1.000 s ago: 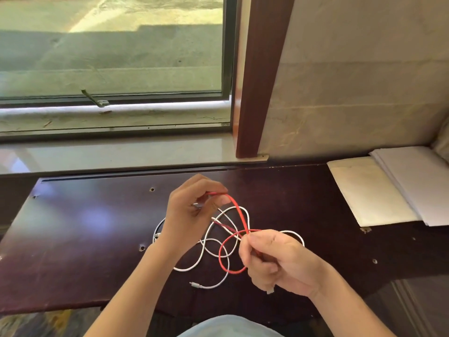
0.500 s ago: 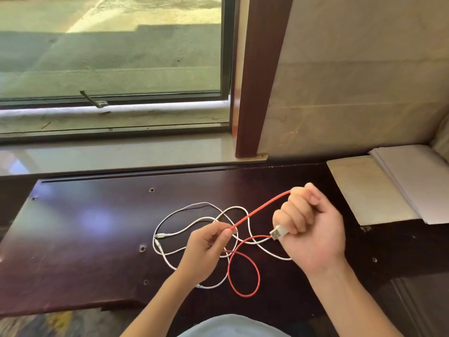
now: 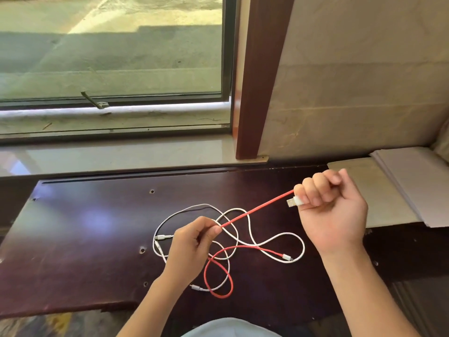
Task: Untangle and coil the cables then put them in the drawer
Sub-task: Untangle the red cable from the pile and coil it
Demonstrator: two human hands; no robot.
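Observation:
A red cable (image 3: pixel 257 209) runs taut between my two hands above the dark wooden tabletop (image 3: pixel 80 251). My right hand (image 3: pixel 332 210) grips its white USB plug end in a fist, raised at the right. My left hand (image 3: pixel 192 246) pinches the red cable lower down, over the tangle. The rest of the red cable loops on the table, crossing the white cables (image 3: pixel 277 239) that lie in loose overlapping curves. Its other plug end lies at the right of the tangle. No drawer is in view.
A stack of white papers and a beige envelope (image 3: pixel 388 190) lie on the table at the right. A window sill (image 3: pixel 116 159) and a wooden frame post (image 3: pixel 257 93) rise behind the table. The tabletop has several small screw holes.
My right hand pulled the red cable's plug end up and to the right, drawing the cable taut. My left hand dropped lower and slid along the cable. The red loop on the table spread out.

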